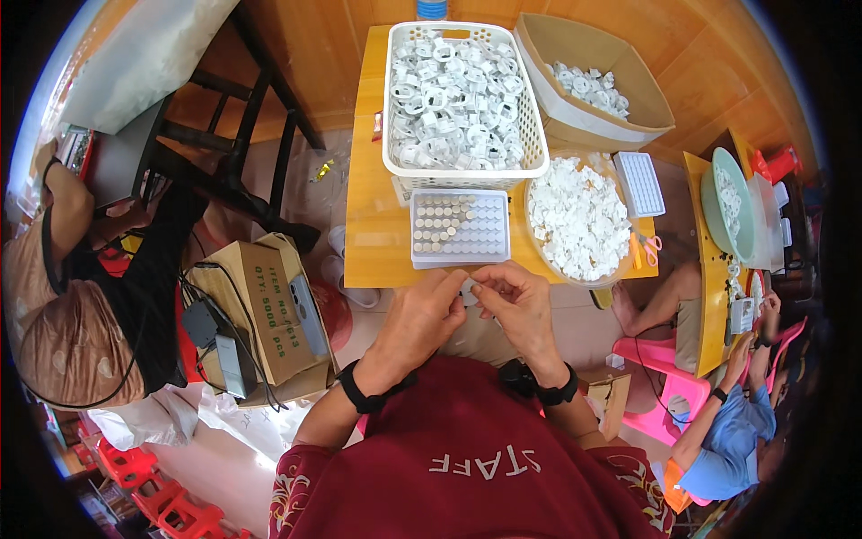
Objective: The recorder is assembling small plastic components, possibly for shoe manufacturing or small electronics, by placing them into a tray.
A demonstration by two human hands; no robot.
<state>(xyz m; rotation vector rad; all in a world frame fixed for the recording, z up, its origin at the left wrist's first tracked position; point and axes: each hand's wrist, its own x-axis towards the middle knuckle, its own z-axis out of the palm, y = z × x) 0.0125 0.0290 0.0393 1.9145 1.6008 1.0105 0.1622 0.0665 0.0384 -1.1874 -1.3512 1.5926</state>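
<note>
In front of my chest, just off the table's near edge, both hands meet over a small white plastic piece (pixel 468 291). My left hand (pixel 422 313) is closed, with the piece pinched at its thumb and forefinger. My right hand (pixel 516 304) is closed too, its fingertips pressed on the piece's right side; fingers cover much of it. Just beyond them lies a white pocketed tray (pixel 492 244), with round silver button cells (pixel 438 212) in its left and upper pockets. To its right, a round shallow tray (pixel 549 260) bears a heap of small white parts (pixel 579 216).
A white perforated basket (pixel 541 148) full of clear-white ring-shaped parts stands at the back of the yellow table (pixel 368 207). Right of it are a cardboard box (pixel 561 112), another pocketed tray (pixel 639 184) and orange scissors (pixel 648 247). People sit at left and right.
</note>
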